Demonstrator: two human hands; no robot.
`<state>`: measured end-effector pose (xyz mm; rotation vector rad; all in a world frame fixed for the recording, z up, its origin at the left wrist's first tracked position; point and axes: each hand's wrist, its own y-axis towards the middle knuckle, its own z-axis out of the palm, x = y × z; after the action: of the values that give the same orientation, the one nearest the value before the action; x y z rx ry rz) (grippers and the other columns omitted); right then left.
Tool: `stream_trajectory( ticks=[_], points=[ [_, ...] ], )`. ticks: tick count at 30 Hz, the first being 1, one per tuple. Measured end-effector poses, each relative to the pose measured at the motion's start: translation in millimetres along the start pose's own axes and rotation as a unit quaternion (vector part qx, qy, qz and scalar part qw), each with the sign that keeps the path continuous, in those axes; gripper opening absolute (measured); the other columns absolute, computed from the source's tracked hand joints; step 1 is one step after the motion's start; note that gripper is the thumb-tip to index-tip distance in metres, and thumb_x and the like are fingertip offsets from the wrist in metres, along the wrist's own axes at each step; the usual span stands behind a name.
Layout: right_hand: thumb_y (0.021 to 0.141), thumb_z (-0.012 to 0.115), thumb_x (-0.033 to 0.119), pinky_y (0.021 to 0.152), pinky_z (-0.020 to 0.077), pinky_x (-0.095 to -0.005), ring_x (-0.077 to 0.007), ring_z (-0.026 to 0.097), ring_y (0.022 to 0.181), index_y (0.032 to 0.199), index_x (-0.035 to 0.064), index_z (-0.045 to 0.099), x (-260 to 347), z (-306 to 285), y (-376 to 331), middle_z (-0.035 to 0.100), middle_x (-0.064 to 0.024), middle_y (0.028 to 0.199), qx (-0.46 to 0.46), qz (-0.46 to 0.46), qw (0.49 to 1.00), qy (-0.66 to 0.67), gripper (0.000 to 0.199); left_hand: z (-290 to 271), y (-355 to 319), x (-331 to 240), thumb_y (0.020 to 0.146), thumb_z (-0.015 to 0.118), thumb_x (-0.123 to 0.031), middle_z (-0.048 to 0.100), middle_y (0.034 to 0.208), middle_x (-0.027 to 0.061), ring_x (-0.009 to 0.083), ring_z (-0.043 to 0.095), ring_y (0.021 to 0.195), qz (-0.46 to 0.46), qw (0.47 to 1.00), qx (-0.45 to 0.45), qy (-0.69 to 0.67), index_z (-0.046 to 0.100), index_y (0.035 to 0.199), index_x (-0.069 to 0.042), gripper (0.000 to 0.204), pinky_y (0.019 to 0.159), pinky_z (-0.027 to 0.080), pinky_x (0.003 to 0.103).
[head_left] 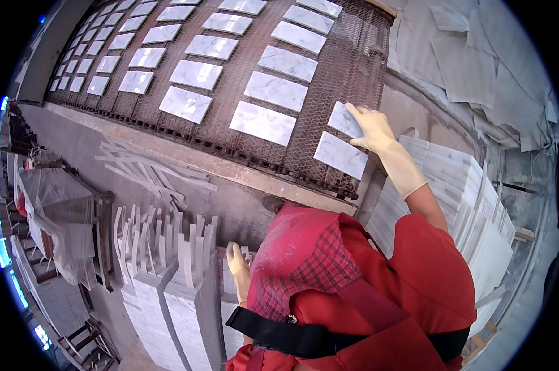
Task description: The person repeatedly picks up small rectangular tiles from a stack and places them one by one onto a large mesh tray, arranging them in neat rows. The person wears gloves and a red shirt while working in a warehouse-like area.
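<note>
My right hand (373,131), in a pale yellow rubber glove, spans a white, grey-veined marble tile (342,120) at the near right of a mesh conveyor belt (313,133). Its thumb and forefinger are spread across opposite edges of that tile, and the palm hides its right part. Just nearer lies a second marble tile (341,155), flat on the mesh. Lower down, my left hand (238,272), gloved alike, has its visible fingers stretched upward beside a stack of tiles (228,290). My apron partly hides it, and I see nothing held there.
Rows of glossy marble tiles (264,122) cover the belt toward the far left. Tall tile stacks (196,315) with upright strips stand left of me. Loose strips (146,167) lie beside the belt's concrete edge. Large slabs (452,185) lean at the right, near foam sheets (462,68).
</note>
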<state>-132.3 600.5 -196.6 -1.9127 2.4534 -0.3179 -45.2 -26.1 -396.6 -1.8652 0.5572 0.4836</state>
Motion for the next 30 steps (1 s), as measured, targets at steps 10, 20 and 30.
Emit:
stream_trajectory(
  ticks=[10,20,30],
  points=[
    [0.080,0.094,0.024,0.113,0.0531,-0.0461,-0.0383,0.065,0.133,0.161,0.0150,0.051,15.0,-15.9,18.6,0.065,-0.0164,0.151,-0.022,-0.048,0.998,0.025,0.092,14.8,43.1,43.9,0.104,0.071,-0.045,0.069,0.137,0.0097,0.0261,0.066,0.115,-0.002,0.999,0.009,-0.033,0.059,0.156,-0.012,0.063,0.091,0.054,0.040],
    [0.098,0.071,0.003,0.126,0.0409,-0.0459,-0.0379,0.057,0.148,0.159,-0.0037,0.055,158.1,-80.6,57.0,0.061,-0.0236,0.159,-0.065,-0.248,0.954,0.156,0.064,23.6,14.0,16.6,0.099,0.067,-0.049,0.068,0.148,0.0245,0.0379,0.062,0.140,-0.006,0.997,-0.080,0.012,0.062,0.152,-0.001,0.071,0.118,0.049,0.045],
    [0.093,0.074,-0.002,0.121,0.0454,-0.0479,-0.0418,0.063,0.140,0.152,-0.0072,0.060,372.7,-80.4,65.1,0.065,-0.0270,0.151,0.087,-0.457,0.865,0.190,0.061,15.0,6.7,23.5,0.100,0.067,-0.050,0.065,0.153,0.0249,0.0387,0.060,0.146,-0.086,0.973,-0.171,-0.133,0.062,0.152,-0.002,0.070,0.123,0.046,0.045]
  ],
)
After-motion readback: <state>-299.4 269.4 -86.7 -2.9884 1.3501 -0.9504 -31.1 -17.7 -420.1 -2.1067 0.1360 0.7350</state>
